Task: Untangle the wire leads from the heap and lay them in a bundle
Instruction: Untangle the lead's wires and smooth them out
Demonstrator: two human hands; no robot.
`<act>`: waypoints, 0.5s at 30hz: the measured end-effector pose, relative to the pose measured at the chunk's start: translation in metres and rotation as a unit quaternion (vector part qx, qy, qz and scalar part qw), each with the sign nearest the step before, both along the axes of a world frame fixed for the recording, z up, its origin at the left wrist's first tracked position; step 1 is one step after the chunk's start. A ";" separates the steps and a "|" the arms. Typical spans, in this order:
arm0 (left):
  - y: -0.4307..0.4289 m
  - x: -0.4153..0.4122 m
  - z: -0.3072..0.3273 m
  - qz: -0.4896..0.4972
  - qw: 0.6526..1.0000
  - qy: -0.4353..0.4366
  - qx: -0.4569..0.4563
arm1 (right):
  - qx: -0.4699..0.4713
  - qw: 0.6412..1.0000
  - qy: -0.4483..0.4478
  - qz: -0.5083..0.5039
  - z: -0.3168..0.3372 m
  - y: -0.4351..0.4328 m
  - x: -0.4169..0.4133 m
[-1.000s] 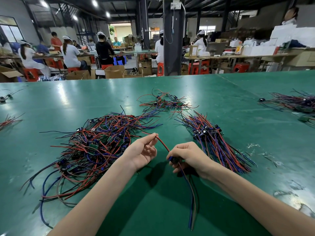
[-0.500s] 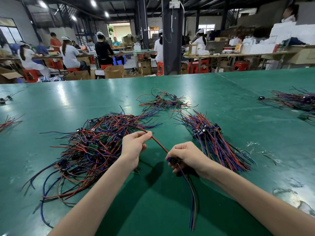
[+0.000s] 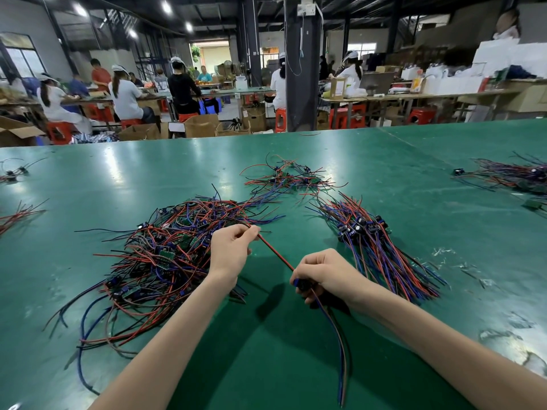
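Sorting in progress: a worker's left hand (image 3: 232, 251) pinches a red wire lead (image 3: 275, 253) between thumb and fingertips at the near-right edge of the tangled heap (image 3: 165, 255). The right hand (image 3: 325, 270) curls its fingers round a small blue component (image 3: 299, 283) at the lead's other end. That piece's blue and dark leads (image 3: 339, 344) trail over the green table (image 3: 296, 380) toward the camera. The red lead runs taut between the two hands; whether its far end is clear of the heap cannot be told.

To the right, well apart from the heap, a sorted bundle (image 3: 379, 255) of red and blue leads lies combed in one direction, a sign that part of the job is done. The heap on the left is the larger mass, and a smaller tangle (image 3: 284, 179) sits beyond it, so most of the untangling appears to lie ahead. The piece in hand has yet to join the bundle.
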State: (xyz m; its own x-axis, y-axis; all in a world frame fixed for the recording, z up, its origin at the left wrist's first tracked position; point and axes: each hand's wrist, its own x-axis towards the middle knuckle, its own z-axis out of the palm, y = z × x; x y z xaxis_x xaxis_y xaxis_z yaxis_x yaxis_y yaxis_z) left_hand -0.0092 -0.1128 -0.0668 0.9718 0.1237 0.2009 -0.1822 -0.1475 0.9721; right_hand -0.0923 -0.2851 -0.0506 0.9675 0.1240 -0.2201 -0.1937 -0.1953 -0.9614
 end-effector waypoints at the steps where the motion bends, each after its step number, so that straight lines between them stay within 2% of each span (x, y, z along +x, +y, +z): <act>1: 0.001 -0.001 0.000 -0.001 0.999 -0.025 0.044 | -0.001 1.000 0.000 0.002 0.000 0.000 0.000; 3: 0.003 0.000 0.001 -0.001 0.992 -0.071 0.106 | -0.002 1.000 -0.001 0.005 0.000 0.000 0.000; 5: 0.002 -0.001 0.003 -0.001 0.990 -0.089 0.108 | -0.001 1.000 -0.001 0.006 0.000 0.000 0.000; 10: 0.001 -0.001 0.006 0.021 1.000 -0.007 -0.020 | -0.005 1.000 -0.003 0.011 0.001 -0.001 0.000; 15: 0.002 -0.001 0.010 0.023 0.989 0.075 -0.127 | -0.020 1.000 -0.008 0.021 0.002 -0.002 0.001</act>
